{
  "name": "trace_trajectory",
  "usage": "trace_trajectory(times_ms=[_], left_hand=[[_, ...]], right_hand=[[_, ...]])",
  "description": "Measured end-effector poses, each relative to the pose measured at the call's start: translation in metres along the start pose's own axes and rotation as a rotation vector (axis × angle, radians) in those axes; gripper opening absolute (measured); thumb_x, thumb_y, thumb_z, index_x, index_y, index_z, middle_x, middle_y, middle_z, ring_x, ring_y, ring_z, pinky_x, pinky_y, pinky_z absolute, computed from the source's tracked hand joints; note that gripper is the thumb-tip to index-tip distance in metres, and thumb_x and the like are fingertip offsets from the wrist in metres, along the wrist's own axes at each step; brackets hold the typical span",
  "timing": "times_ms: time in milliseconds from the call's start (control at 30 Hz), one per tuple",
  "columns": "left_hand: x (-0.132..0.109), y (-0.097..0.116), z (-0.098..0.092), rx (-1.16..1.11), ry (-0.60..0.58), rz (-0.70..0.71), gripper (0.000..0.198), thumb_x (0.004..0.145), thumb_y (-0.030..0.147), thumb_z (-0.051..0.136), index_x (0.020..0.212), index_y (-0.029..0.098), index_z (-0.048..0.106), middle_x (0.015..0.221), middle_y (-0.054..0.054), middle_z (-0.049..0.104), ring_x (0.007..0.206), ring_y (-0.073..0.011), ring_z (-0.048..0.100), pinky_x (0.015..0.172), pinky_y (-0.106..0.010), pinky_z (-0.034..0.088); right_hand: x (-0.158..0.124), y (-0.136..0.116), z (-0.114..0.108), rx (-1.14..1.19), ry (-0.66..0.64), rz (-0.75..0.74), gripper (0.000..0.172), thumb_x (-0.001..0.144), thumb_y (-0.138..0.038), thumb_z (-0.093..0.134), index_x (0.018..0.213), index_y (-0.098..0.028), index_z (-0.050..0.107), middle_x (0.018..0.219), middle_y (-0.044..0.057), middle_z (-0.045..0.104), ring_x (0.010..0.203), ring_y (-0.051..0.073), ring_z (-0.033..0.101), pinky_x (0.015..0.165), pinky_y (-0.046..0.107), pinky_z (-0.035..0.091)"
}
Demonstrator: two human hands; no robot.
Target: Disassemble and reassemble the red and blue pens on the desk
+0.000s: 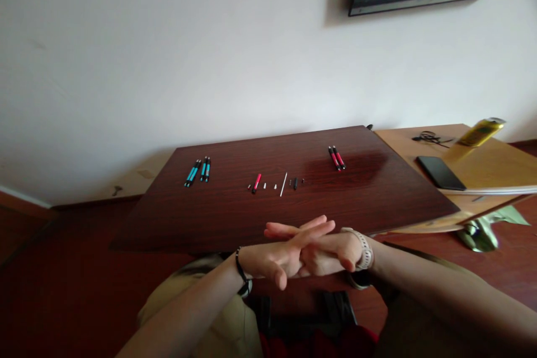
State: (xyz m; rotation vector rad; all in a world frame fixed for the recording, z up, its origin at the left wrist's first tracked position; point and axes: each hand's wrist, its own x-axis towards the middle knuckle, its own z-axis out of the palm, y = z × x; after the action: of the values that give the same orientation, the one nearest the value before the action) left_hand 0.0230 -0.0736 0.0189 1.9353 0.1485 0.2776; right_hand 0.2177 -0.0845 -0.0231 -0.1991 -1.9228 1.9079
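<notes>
A person's left hand (268, 260) and right hand (331, 251) cross over each other at the near edge of a dark table (218, 224). The fingers are stretched flat and interleaved, and neither hand grips anything. A black band circles the left wrist and a pale watch (364, 249) the right.

Nearest to the hands, at mid-table and well apart from them, pen parts (277, 183) lie in a loose row. There is a red barrel (256, 183) with black ends, then two tiny white bits, a thin white refill (284, 184) lying slantwise, and small black pieces beyond it.

Blue pens (198, 171) sit grouped at the far left, and two red pens (336, 158) at the far right. On the lighter side table are a phone (440, 172) and a yellow can (481, 131).
</notes>
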Motion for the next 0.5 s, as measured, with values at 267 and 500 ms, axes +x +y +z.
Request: trace_trajectory(times_ms=[267, 500], left_hand=[[0.006, -0.005, 0.0, 0.159, 0.141, 0.029, 0.161, 0.053, 0.084, 0.086, 0.169, 0.034, -0.014, 0.175, -0.01, -0.025, 0.16, -0.0452, -0.018, 0.127, -0.067, 0.013], [0.015, -0.019, 0.002, 0.318, 0.223, -0.054, 0.165, 0.047, 0.075, 0.095, 0.168, 0.039, -0.011, 0.178, -0.008, -0.006, 0.162, -0.0436, -0.013, 0.127, -0.064, 0.023]], right_hand=[[0.005, -0.007, -0.011, -0.053, 0.056, -0.09, 0.173, 0.04, -0.057, 0.105, 0.169, -0.039, -0.009, 0.179, 0.015, -0.006, 0.165, 0.04, -0.002, 0.128, 0.064, 0.012], [0.009, -0.002, -0.01, -0.203, 0.239, -0.136, 0.174, 0.038, -0.055, 0.105, 0.169, -0.039, -0.007, 0.179, 0.012, -0.014, 0.164, 0.041, -0.01, 0.129, 0.066, 0.014]])
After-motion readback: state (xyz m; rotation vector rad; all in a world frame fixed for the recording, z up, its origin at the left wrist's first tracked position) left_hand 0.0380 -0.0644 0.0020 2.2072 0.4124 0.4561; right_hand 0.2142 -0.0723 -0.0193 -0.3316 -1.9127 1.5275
